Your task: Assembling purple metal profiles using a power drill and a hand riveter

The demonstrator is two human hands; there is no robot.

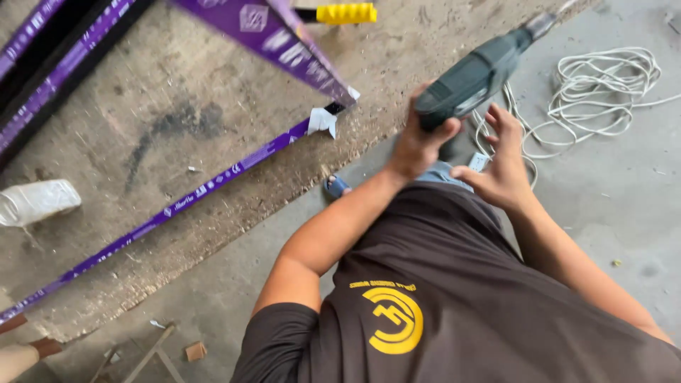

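The left hand [415, 145] is clamped on the green drill [475, 74] at one o'clock; the right hand [500, 167] hovers spread (touching nothing). The white cord [603, 85] coiled just beyond could snag, jerking the one-handed grip.

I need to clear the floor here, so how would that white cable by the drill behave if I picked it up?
The white cable lies in loose, uneven loops on the concrete floor, so it would probably hang floppy and sag. The overlapping loops look apt to tangle or snag. It seems thin, so likely light, though one strand runs toward the drill and may tug it.
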